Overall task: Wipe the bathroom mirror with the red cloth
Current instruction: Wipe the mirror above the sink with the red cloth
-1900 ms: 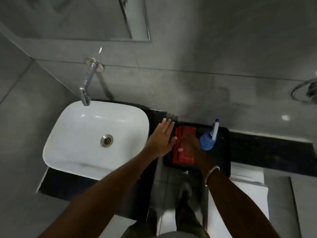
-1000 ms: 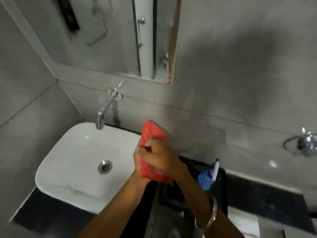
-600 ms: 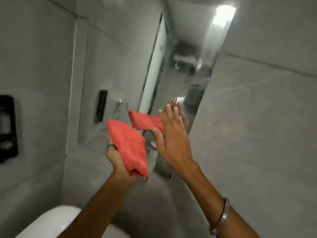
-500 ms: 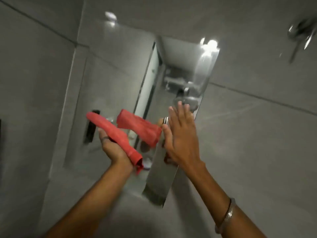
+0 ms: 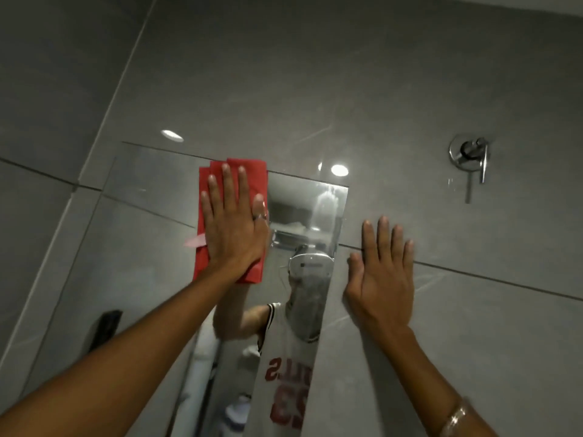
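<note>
1. Right hand (image 5: 383, 279), fingers spread, lies flat on the grey wall (image 5: 410, 89) right of centre, gripping nothing.
2. Left hand (image 5: 235, 222), palm flat and fingers spread, presses the folded red cloth (image 5: 252, 175) against the mirror (image 5: 151, 216) near its top edge.
3. A chrome fitting (image 5: 470, 154), possibly a tap lever, sits upper right.

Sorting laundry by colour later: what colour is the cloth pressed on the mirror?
Plain red cloth, under the left hand; head view.

red cloth (image 5: 232, 175) mostly under left hand (image 5: 235, 227), mirror (image 5: 303, 216) bottom cropped
</note>
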